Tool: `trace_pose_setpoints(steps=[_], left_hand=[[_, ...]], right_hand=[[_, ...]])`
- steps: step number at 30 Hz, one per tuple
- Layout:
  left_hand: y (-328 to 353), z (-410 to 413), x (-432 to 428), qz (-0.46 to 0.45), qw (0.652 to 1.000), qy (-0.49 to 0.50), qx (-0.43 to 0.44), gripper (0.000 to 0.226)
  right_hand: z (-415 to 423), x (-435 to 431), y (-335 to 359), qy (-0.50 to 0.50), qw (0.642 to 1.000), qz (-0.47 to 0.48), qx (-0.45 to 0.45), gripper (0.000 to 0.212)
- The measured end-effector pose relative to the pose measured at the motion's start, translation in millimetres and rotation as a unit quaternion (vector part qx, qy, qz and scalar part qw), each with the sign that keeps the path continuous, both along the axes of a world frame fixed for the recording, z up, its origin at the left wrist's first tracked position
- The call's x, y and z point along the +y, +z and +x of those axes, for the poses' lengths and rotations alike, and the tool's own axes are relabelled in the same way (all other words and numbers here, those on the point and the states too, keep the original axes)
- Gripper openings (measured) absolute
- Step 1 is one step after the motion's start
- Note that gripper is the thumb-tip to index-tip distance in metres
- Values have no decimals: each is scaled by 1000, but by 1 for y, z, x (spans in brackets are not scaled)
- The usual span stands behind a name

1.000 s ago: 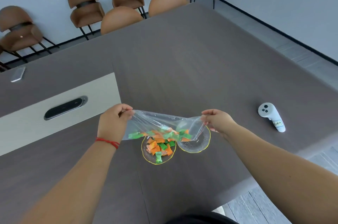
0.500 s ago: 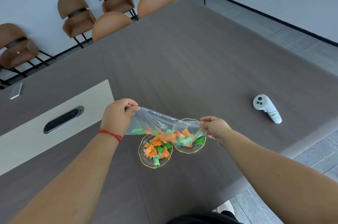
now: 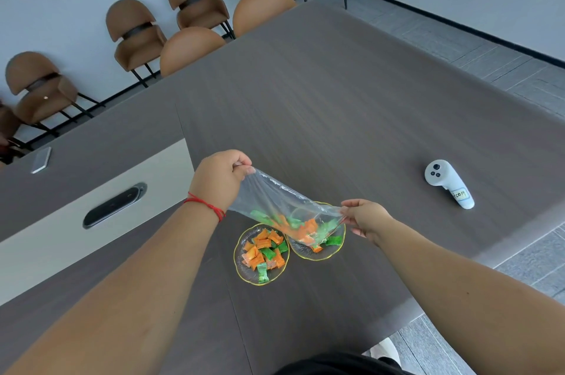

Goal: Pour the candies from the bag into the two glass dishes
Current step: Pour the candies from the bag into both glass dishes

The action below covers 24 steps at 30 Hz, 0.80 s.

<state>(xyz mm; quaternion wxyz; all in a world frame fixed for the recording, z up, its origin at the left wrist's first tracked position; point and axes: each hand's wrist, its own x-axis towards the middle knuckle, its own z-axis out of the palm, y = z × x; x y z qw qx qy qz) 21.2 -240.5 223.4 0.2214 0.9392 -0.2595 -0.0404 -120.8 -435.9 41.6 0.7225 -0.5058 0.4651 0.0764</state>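
Candies (image 3: 298, 226), orange and green in their wrappers, slide down inside a clear plastic bag (image 3: 275, 203) that we hold stretched between both hands above two glass dishes on a dark wood-grain table (image 3: 336, 93). Our left hand (image 3: 218, 180), a red string bracelet (image 3: 204, 206) at its wrist, is closed tight on the bag's upper end and holds it higher. Our right hand (image 3: 365, 217) pinches the lower end between thumb and fingertips, so the bag slopes down to the right.

The bag's low end hangs over the right dish (image 3: 331, 252), where a few candies already lie; whether the plastic touches the gold rim we cannot tell. The left dish (image 3: 244, 267), also gold-rimmed, sits just beside it with rims nearly meeting, and holds a loose heap of orange and green pieces.

Well to the right on the table lies a white handheld controller (image 3: 448, 186) bearing a small label. To the left a pale inset panel (image 3: 61, 221) carries a dark oval cover (image 3: 113, 205), and a phone (image 3: 41, 159) rests near the far left edge. Brown chairs (image 3: 134, 35) line the wall beyond.
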Motion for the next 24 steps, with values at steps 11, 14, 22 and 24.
trace_pose_setpoints(steps=[11,14,22,24], left_hand=[[14,-12,-41,61,998,-21,22,17],[19,-14,-48,74,996,-19,34,18],[27,-17,-62,83,995,-29,52,21],[30,-20,-66,84,995,-28,56,22]], right_hand=[[-3,-2,-2,-5,1000,13,10,13],[-4,-3,-3,-1,1000,7,12,13],[-5,-6,-4,-2,1000,2,22,14],[-5,-7,-4,-1,1000,4,22,15]])
